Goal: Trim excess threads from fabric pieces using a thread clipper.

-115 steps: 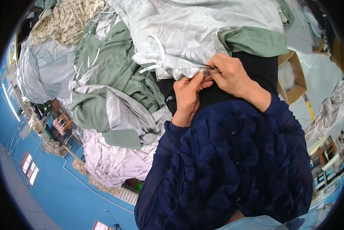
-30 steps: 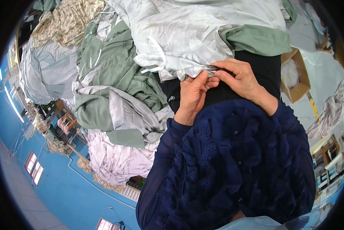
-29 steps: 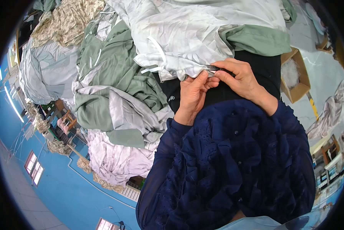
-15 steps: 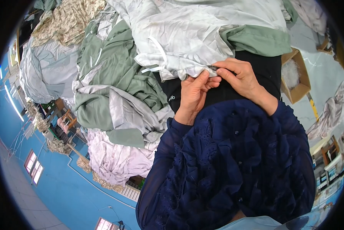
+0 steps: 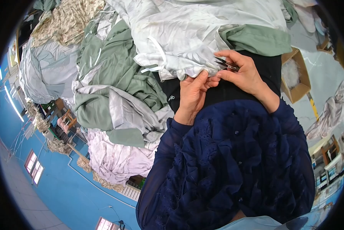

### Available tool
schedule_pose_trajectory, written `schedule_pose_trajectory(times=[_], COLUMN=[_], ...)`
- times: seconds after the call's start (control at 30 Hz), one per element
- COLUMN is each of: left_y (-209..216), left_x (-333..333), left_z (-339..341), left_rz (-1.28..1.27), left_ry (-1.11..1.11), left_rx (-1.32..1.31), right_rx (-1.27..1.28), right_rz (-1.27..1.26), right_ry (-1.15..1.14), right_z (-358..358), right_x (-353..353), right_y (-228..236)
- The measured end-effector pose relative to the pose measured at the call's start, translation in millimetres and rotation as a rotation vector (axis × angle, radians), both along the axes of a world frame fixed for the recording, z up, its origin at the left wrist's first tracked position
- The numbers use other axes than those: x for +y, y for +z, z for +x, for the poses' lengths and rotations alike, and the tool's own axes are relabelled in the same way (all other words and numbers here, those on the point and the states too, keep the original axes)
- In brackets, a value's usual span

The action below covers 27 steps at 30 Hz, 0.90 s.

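Note:
A pale, leaf-patterned fabric piece (image 5: 172,42) with thin white ties (image 5: 156,48) and a sage-green part (image 5: 258,40) spreads across my lap. My left hand (image 5: 195,92) pinches its near edge between thumb and fingers. Just to the right, my right hand (image 5: 243,74) grips small dark thread snips (image 5: 227,65), their blades parted and pointing left over the fabric. The right thumb tip lies close to the left fingertips at the cloth's edge.
Piles of green and grey fabric (image 5: 114,80) lie at my left, with pinkish cloth (image 5: 118,159) nearer and beige floral cloth (image 5: 66,23) farther off. On the right stands an open cardboard box (image 5: 302,82) holding white fluffy material.
My right hand has lifted slightly and drawn back to the right, and the snips now show with parted blades. The left hand keeps its pinch on the fabric edge.

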<state>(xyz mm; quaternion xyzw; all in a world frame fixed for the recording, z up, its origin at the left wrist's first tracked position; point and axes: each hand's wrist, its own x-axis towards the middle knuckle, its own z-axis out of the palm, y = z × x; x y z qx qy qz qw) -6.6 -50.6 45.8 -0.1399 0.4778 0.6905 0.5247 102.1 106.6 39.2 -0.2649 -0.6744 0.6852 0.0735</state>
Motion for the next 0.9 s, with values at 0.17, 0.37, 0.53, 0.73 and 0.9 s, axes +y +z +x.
schedule_pose_trajectory(times=[0.17,0.37,0.53,0.73,0.9], left_y=[-7,-2,-6,-1,-6], left_x=[-3,2,-2,2,4], left_z=[2,2,-1,0,1], left_rz=[0.031,-0.019,-0.016,-0.040,-0.074], left_ry=[0.007,-0.008,-0.009,-0.001,-0.066], left_rx=[0.018,0.053,0.031,0.086,0.117], right_rx=[0.082,0.013,-0.075,-0.235,-1.261], right_rz=[-0.133,0.133,0.331,0.527,1.132], right_ry=[0.049,-0.034,-0.230,-0.716,-0.358], right_z=[-9,-1,34,178,256], right_x=[-10,-1,21,99,129], right_y=[-11,-5,-4,-19,-12])
